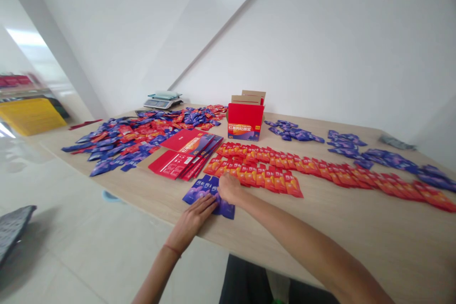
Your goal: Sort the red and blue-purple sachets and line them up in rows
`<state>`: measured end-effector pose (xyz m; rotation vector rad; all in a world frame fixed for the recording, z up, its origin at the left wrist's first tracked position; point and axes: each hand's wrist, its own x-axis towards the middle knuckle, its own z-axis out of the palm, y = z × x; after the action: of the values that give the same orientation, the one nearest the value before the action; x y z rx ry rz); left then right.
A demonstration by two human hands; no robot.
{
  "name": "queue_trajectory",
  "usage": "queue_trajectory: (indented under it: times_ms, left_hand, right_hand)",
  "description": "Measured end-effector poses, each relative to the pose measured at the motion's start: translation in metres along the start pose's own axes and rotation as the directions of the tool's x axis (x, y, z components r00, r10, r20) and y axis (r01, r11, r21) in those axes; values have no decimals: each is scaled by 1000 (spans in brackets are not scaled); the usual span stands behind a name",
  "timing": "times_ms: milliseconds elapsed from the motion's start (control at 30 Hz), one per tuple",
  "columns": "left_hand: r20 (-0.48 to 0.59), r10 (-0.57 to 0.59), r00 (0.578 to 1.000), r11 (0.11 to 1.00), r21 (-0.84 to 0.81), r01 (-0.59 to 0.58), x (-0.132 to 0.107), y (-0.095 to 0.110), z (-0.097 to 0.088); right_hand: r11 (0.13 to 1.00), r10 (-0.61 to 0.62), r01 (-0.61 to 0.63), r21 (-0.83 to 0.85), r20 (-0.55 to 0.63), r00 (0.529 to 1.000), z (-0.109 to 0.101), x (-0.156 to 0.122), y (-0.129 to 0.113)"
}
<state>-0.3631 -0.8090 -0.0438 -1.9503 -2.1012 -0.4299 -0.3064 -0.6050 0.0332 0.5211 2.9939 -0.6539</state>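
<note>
Several purple pouches [195, 191] lie overlapped in a short row near the table's front edge. Flat across their lower part rests my left hand [195, 213], its fingers stretched out. My right hand [230, 188] is curled closed at the upper right of the same row, on a purple pouch [227, 210]; its fingertips are hidden. Just beyond it, red-orange pouches [272, 179] lie overlapped in a row, with a longer red-orange row [331, 171] behind, running far to the right.
An open red carton [244, 121] stands at the back. Flattened red cartons [174, 164] are stacked left of my hands. A large mixed heap of pouches [135, 133] covers the left side. Loose purple pouches [295, 132] lie back right. A scale [163, 102] sits at the far end.
</note>
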Motion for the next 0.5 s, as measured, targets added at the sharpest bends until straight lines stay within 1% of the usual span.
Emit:
queue_trajectory:
  times_ms: [67, 100, 167, 200, 233, 300, 333, 367, 433, 500]
  left_hand:
    - [0, -8, 1000, 999, -38, 8, -1, -2, 2]
    - [-1, -17, 1000, 998, -57, 17, -2, -3, 3]
    - [-10, -45, 999, 995, -92, 44, -3, -5, 6]
    - [-19, -56, 998, 993, -109, 53, -3, -5, 7]
    - [-31, -61, 998, 990, -126, 56, -4, -5, 7]
    - [-57, -59, 997, 985, -163, 49, -6, -5, 7]
    - [-67, -55, 996, 982, -184, 42, -7, -5, 7]
    - [-74, -56, 996, 978, -205, 40, -7, -6, 6]
    - [-66, -76, 995, 969, -239, 58, -7, -6, 3]
    - [-31, -104, 994, 961, -261, 92, -6, -7, -1]
  right_hand:
    - [998, 46, -47, -33, -28, 999, -6, -3, 2]
    - [998, 46, -48, -45, -35, 998, -9, -7, 6]
    - [998, -13, 12, -60, -24, 1000, -13, -20, 21]
    - [995, -81, 80, -63, -4, 997, -12, -28, 29]
    - [984, -166, 167, -62, 22, 986, -9, -37, 38]
    - [937, -342, 346, -46, 66, 937, 4, -54, 54]
    - [916, -396, 399, -31, 72, 915, 12, -60, 60]
    - [907, -420, 422, -13, 67, 905, 20, -66, 63]
    - [921, -390, 389, 27, 27, 920, 35, -73, 66]
    - [934, -351, 351, 63, -16, 936, 45, -76, 63]
